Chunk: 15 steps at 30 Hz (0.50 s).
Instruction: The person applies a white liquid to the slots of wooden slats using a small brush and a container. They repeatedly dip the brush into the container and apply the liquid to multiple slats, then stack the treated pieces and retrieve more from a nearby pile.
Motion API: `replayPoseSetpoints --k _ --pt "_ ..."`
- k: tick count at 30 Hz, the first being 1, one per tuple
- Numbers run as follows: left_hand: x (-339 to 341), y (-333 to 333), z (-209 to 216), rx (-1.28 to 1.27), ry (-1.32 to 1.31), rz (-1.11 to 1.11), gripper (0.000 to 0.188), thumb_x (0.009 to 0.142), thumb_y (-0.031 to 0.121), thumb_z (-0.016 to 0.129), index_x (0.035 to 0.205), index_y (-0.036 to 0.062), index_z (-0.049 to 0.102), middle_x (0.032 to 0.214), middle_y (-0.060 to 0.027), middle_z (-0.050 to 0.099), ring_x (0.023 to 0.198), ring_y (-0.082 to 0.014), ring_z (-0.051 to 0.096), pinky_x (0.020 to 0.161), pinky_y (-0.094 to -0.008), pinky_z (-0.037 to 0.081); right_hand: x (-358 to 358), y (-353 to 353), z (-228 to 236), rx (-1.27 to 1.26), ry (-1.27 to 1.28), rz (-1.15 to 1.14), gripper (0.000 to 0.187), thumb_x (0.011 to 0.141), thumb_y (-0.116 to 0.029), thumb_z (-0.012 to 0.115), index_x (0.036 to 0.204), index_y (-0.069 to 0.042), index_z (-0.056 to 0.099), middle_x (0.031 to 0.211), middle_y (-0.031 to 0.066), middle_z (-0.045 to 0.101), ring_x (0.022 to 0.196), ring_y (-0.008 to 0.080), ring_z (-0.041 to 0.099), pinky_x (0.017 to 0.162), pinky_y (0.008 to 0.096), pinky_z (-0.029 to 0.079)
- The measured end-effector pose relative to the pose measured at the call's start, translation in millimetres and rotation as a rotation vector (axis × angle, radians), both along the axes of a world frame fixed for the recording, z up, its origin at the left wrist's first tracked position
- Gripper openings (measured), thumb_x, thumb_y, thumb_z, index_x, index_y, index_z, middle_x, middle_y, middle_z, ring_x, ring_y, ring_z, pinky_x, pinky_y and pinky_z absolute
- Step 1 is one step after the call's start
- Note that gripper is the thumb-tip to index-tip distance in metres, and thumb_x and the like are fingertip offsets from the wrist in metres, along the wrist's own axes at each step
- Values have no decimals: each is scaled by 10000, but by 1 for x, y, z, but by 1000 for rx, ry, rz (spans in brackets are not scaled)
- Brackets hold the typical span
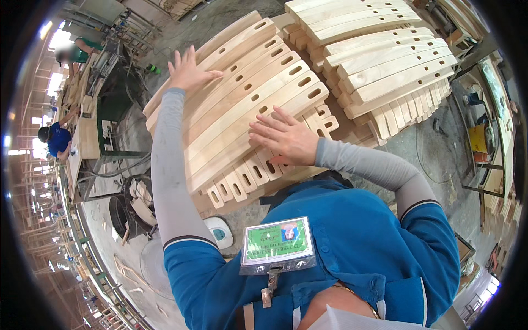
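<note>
Widely spread left fingers point(190, 59), right fingers point(270, 128) over slats point(220, 137)

The palms of the left hand point(192, 72) and the right hand point(289, 138) face down, out of view, over the near boards point(228, 118), which hide most of the lower row point(237, 184). The farther stack point(393, 66) runs off the upper edge; a white covering point(363, 322) is cut by the lower one. A blur masks the head of a co-worker in green point(85, 48); what the co-worker in blue point(59, 138) handles is too small to tell.
</note>
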<state>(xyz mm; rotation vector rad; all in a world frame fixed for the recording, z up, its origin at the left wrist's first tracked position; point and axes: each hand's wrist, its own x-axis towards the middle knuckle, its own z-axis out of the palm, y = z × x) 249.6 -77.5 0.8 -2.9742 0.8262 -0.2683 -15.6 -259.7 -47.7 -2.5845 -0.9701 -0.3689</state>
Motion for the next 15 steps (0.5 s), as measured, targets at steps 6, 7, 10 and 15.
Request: replayPoseSetpoints --k 6,7,10,15 --pt "47 -5 -3 -121 472 33 1012 511 563 706 1258 -29 365 1245 -226 414 1145 -322 428 968 -363 337 13 3 -16 27 -25 -95 639 708 -307 648 1248 -74 400 1328 93 377 1254 236 321 1036 486 201" --pt "50 -6 -8 -170 515 31 987 509 564 708 1234 -25 391 1208 -221 448 1123 -314 448 954 -356 346 12 3 -17 26 -36 -108 614 717 -295 635 1244 -75 407 1323 91 385 1249 234 329 1035 484 206" --pt "60 -7 -11 -244 606 -2 858 535 562 700 1128 -13 466 1074 -180 525 1026 -265 501 887 -326 375 13 6 -19 39 -67 -158 485 777 -224 544 1228 -82 433 1306 74 414 1232 220 360 1029 474 227" --pt "88 6 -4 -324 737 -48 590 648 471 682 983 13 520 892 -59 533 823 -158 481 759 -283 375 13 10 -23 27 -80 -160 442 805 -183 485 1233 -85 429 1325 64 395 1243 213 347 1031 469 226"
